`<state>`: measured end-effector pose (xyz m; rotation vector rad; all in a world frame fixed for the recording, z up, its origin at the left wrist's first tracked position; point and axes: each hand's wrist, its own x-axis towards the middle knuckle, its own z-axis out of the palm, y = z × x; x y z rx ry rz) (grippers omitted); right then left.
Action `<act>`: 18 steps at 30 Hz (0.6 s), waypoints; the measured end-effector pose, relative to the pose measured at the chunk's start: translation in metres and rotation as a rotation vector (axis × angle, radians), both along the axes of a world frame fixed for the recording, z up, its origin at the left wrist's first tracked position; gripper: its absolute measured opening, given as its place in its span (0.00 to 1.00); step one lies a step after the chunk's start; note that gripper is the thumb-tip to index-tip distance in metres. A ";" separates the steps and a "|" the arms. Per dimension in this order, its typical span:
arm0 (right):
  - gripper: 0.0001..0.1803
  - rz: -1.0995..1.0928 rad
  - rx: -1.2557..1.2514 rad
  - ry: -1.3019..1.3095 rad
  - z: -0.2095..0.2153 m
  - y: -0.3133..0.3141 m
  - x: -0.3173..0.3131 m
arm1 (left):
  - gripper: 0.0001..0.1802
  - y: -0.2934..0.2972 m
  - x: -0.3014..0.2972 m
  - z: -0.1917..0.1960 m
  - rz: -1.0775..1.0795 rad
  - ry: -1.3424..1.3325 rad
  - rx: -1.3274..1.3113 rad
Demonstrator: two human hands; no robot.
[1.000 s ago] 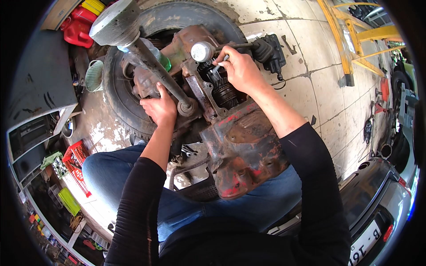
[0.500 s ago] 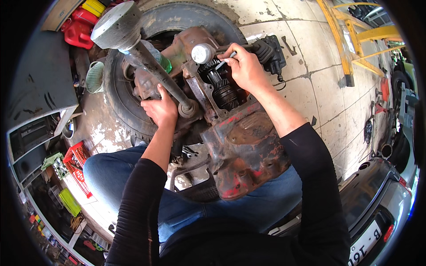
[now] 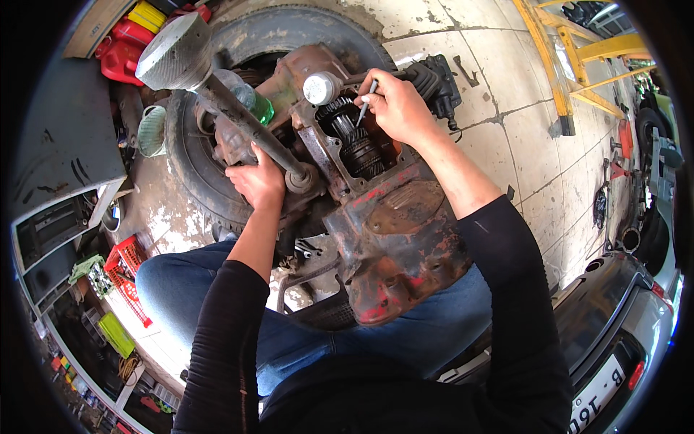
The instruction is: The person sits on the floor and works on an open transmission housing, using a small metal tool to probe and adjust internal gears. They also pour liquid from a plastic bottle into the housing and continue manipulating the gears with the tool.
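My right hand [image 3: 401, 108] pinches a slim grey pointed rod [image 3: 366, 106], pen-like in shape. Its tip points down at the dark toothed gears [image 3: 361, 155] inside an open gearbox [image 3: 394, 239], whose worn casing carries red paint traces. My left hand [image 3: 256, 179] has its thumb apart from its fingers and rests against the rusty housing beside a long steel shaft [image 3: 249, 119]; some fingertips are hidden. The shaft leans up to the left and ends in a broad cup-shaped metal head [image 3: 173, 54]. A white round-topped container [image 3: 318, 88] sits at the gearbox's far edge.
A big tyre [image 3: 188, 155] lies under the housing, with a clear green-tinted bottle [image 3: 253, 105] over it. Red jerrycan [image 3: 119, 58] and ribbed pale cup [image 3: 152, 130] stand left. Yellow frame [image 3: 549, 65] stands far right; a car [image 3: 607, 325] is near right.
The rod has swung more upright, its tip now lower over the gears. My right hand has shifted slightly left. My left hand stays against the housing, while the whole view has moved a little.
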<state>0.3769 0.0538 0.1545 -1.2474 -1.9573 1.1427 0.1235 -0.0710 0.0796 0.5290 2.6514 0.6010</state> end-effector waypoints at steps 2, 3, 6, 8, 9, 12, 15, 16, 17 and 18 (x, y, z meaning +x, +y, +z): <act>0.03 -0.044 0.042 -0.033 -0.001 -0.001 -0.001 | 0.54 0.000 0.001 0.002 0.004 -0.020 -0.013; 0.03 -0.041 0.022 -0.083 0.004 -0.005 -0.004 | 0.54 0.000 0.001 0.001 0.005 -0.016 -0.009; 0.04 0.038 0.003 -0.061 -0.003 -0.005 -0.004 | 0.55 0.000 0.001 0.001 0.006 -0.013 -0.002; 0.04 0.027 -0.013 -0.072 0.000 -0.001 0.000 | 0.55 0.000 0.001 0.003 0.007 -0.021 0.001; 0.04 0.019 -0.020 -0.080 0.002 0.000 0.002 | 0.55 0.001 0.002 0.004 0.010 -0.030 -0.006; 0.03 -0.004 0.000 -0.056 0.001 0.000 0.000 | 0.55 0.001 0.003 0.007 0.010 -0.045 -0.015; 0.03 -0.025 -0.020 -0.063 0.007 0.000 -0.003 | 0.54 -0.001 -0.001 0.002 -0.002 -0.029 -0.002; 0.03 -0.026 -0.021 -0.058 0.006 0.000 -0.003 | 0.54 0.000 0.000 0.000 0.000 -0.019 0.000; 0.03 -0.027 -0.023 -0.053 0.004 0.000 -0.002 | 0.54 -0.001 -0.001 -0.001 0.002 -0.008 0.003; 0.03 -0.030 -0.024 -0.049 0.004 0.000 -0.002 | 0.53 0.000 0.000 -0.001 0.002 -0.010 0.001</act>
